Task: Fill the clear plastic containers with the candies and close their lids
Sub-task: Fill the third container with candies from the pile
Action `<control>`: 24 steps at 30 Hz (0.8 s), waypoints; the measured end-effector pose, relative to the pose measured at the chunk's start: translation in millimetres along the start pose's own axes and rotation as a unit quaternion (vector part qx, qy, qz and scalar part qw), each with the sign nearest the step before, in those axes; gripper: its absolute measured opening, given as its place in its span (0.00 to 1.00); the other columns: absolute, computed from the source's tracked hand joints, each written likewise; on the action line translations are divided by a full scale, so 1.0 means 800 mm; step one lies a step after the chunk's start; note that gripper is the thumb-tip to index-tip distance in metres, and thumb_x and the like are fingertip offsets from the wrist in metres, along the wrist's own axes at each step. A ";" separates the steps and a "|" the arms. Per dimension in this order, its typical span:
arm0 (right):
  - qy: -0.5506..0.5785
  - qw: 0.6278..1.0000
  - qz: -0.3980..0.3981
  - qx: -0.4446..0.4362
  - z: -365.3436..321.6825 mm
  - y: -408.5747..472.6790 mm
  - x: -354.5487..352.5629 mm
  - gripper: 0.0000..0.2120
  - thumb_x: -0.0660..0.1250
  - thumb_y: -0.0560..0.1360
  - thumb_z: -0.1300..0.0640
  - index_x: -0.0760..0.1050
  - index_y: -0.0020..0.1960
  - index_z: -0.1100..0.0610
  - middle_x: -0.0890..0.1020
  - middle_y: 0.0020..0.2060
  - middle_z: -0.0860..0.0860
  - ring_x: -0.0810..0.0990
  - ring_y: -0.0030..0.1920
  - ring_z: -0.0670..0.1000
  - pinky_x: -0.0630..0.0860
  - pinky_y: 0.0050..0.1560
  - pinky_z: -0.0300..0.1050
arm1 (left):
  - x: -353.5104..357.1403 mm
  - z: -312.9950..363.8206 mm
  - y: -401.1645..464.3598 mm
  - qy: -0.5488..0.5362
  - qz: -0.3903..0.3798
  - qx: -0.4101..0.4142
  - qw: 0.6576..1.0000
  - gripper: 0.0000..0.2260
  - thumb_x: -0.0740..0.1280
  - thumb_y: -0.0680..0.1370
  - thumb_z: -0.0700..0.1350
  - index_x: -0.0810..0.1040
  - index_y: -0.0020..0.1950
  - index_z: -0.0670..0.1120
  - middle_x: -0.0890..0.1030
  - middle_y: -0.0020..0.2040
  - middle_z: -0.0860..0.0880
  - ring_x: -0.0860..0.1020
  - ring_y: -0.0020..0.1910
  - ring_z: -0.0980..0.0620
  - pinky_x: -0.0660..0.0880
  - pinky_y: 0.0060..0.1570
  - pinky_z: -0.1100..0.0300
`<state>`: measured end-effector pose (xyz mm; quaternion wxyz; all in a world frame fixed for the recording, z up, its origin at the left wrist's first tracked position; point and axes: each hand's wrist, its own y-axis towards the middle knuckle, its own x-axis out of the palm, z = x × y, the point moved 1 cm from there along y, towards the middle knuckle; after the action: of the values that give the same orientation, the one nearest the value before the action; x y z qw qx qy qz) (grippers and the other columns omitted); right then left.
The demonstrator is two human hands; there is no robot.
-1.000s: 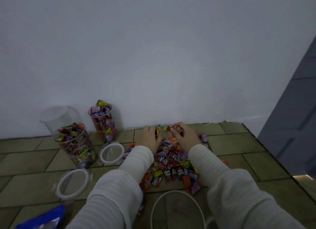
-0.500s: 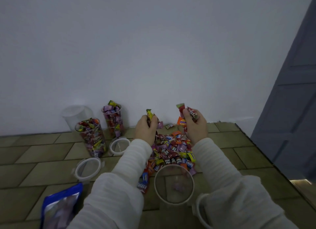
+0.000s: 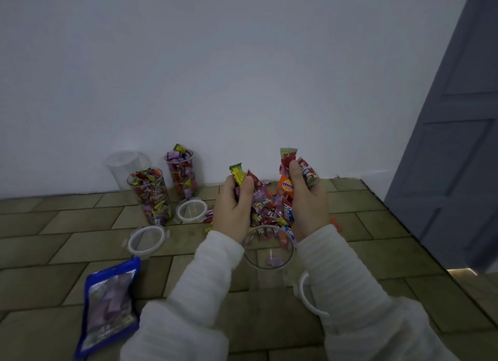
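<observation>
- Clear plastic, that is the target: an open container stands upright on the tiled floor right between the person's forearms, mouth up, long axis vertical, with only a few candies at the bottom.
- Left hand grips a fistful of wrapped candies, a yellow-green one poking up out of the fist.
- Right hand grips its own bunch, with a red wrapper standing tall above the fingers and an orange one beside the thumb.
- Both fists hang just beyond the container's rim, over the candy pile — held high, I'd say, so they can come back over the mouth and drop in cleanly.
- Its lid lies just beside it on the right, close for closing later.
- Over by the wall, two filled containers stand upright, still without lids, and two lids lie flat on the floor near them.
- An empty container sits behind those, apparently mouth down.
- A blue candy bag lies flat at near left.
</observation>
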<state>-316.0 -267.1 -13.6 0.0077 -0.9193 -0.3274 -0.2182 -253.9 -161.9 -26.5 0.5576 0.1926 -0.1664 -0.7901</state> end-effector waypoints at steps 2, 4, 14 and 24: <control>-0.012 1.000 -0.003 -0.002 0.007 -0.009 0.000 0.11 0.67 0.75 0.45 0.79 0.47 0.52 0.85 0.40 0.52 0.84 0.45 0.55 0.80 0.50 0.60 | 0.001 -0.004 -0.009 -0.012 0.003 0.004 1.000 0.17 0.59 0.77 0.60 0.74 0.47 0.46 0.78 0.44 0.39 0.77 0.45 0.40 0.75 0.47 0.42; -0.007 1.000 0.005 0.008 0.013 -0.015 0.000 0.09 0.67 0.74 0.45 0.78 0.46 0.50 0.85 0.39 0.50 0.85 0.44 0.54 0.81 0.49 0.60 | 0.002 -0.008 -0.016 -0.018 0.001 0.000 1.000 0.16 0.59 0.76 0.62 0.74 0.47 0.50 0.79 0.44 0.40 0.78 0.45 0.40 0.75 0.46 0.40; 0.062 0.994 0.078 0.038 0.033 -0.014 -0.003 0.13 0.68 0.73 0.42 0.76 0.49 0.51 0.85 0.38 0.48 0.85 0.42 0.54 0.82 0.45 0.55 | 0.010 -0.030 -0.026 -0.019 0.009 -0.024 0.999 0.21 0.60 0.74 0.66 0.73 0.46 0.47 0.78 0.43 0.38 0.76 0.44 0.37 0.73 0.46 0.36; 0.072 0.994 0.056 0.062 0.041 -0.008 -0.004 0.13 0.68 0.73 0.42 0.75 0.48 0.50 0.85 0.36 0.47 0.85 0.43 0.55 0.81 0.46 0.62 | 0.007 -0.033 -0.026 -0.073 0.004 -0.074 0.995 0.10 0.64 0.69 0.55 0.73 0.39 0.49 0.77 0.43 0.36 0.76 0.46 0.34 0.74 0.47 0.33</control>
<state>-309.1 -258.8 -45.4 0.1009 -0.9158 -0.2865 -0.2626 -259.7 -161.8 -60.2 0.5595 0.0919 -0.1491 -0.8101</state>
